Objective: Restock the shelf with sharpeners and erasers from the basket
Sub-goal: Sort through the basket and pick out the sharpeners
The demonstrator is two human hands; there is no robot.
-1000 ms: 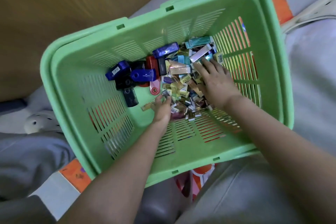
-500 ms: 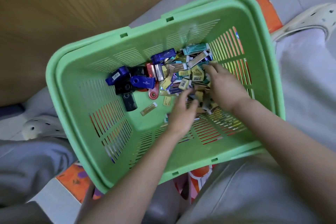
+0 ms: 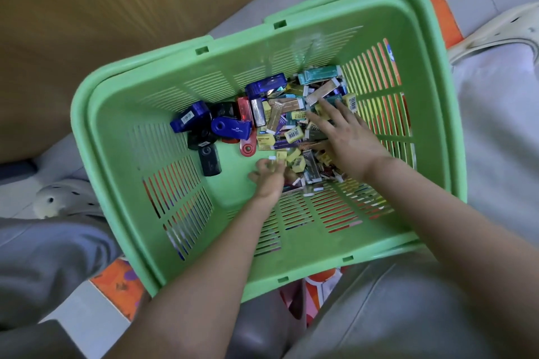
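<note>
Basket (image 3: 116, 114) centre frame, green, slotted walls. Erasers (image 3: 294, 134) heaped right of centre: small, light, paper-sleeved, likely slide in bulk; pinch by long sides. Sharpeners (image 3: 230, 127) left of heap: hard plastic shells, rigid; grip across body. Left hand (image 3: 269, 181) fingers curled, pinching erasers at heap's lower edge — blurred. Right hand (image 3: 350, 140) fingers spread flat on heap.

Left hand (image 3: 267, 181): smeared by motion. I cannot tell whether its curled fingers hold any of the small pieces at their tips. Right hand (image 3: 347, 137): spread flat on the pile of erasers (image 3: 294, 128), hiding those beneath it. Wrapper print is too small for me to read. Both forearms run off the bottom edge. The basket (image 3: 122, 114) covers most of an orange patterned sheet (image 3: 116, 283). I cannot identify it.
</note>
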